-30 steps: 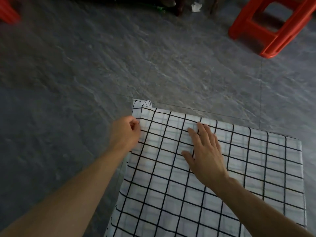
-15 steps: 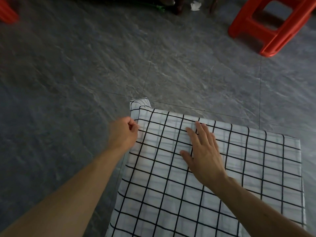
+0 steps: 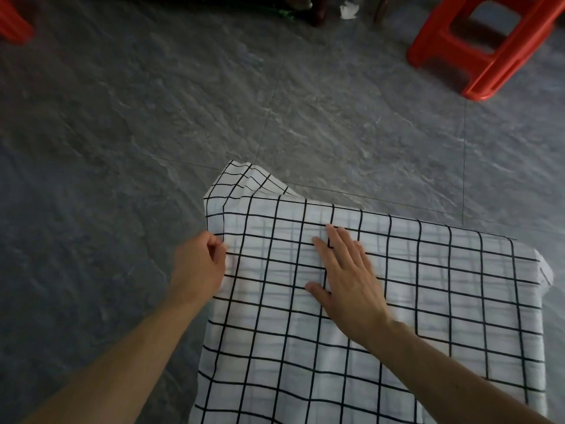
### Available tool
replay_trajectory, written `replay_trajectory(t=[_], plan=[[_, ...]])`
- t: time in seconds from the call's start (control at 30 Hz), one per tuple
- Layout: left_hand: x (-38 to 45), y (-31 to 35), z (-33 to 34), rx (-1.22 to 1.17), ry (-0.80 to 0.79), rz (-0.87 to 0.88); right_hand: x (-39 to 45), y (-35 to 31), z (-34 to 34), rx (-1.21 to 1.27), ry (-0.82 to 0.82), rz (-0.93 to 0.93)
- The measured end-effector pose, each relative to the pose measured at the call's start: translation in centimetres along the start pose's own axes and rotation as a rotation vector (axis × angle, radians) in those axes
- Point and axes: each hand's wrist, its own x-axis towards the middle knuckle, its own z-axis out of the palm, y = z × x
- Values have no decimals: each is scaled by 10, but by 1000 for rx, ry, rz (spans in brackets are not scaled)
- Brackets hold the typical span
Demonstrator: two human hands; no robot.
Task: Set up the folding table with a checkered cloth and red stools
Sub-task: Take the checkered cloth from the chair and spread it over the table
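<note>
Checkered cloth (image 3: pixel 397 301) covers the table; left hand (image 3: pixel 198 267) pinches its left edge near the far-left corner. Over the last second that corner flap has bunched up and sticks out further (tugged leftward, I'd guess). Right hand (image 3: pixel 345 280) flat, fingers straight, pressing the cloth mid-top. Still aligning. Red stool (image 3: pixel 489 47) stands well off, unplaced.

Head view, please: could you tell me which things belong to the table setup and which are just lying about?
Job:
checkered cloth, pinched by left hand, pressed by right hand
red stool
second red stool's edge

Lying about:
white scrap
green item
</note>
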Motion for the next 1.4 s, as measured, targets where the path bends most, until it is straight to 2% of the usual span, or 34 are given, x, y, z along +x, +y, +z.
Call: replay_trajectory(t=[0.07,0.13,0.2,0.23,0.3,0.37,0.47,0.53,0.63,0.77,0.97,1.17,1.27,1.33,1.4], plan=[[0,0,-2,0,3,11,0,0,-1,10,-5,4],[0,8,-3,79,80,83,1,1,-2,18,6,4],[-2,23,-1,226,148,316,1,0,-2,7,9,7],[-4,34,2,278,132,449,1,0,-3,1,12,9],[-5,57,16,373,-16,644,4,-1,-7,0,36,11],[-4,76,34,434,-181,717,13,1,-13,-10,36,8],[6,86,48,418,-352,673,31,9,-21,-32,-53,24],[12,84,48,370,-394,640,37,17,-22,-40,-85,37],[15,81,49,340,-417,623,31,36,-20,-17,7,74],[16,81,51,311,-432,595,8,79,-21,-28,121,193],[13,83,49,292,-422,576,-42,141,-25,-96,141,379],[-15,127,77,444,-287,437,-56,150,-25,-176,140,448],[-56,166,119,372,-213,619,-57,150,-25,-154,155,441],[-81,189,153,292,-239,789,-58,152,-23,-162,147,437],[-96,207,182,232,-286,855,-58,155,-20,-186,138,426]])
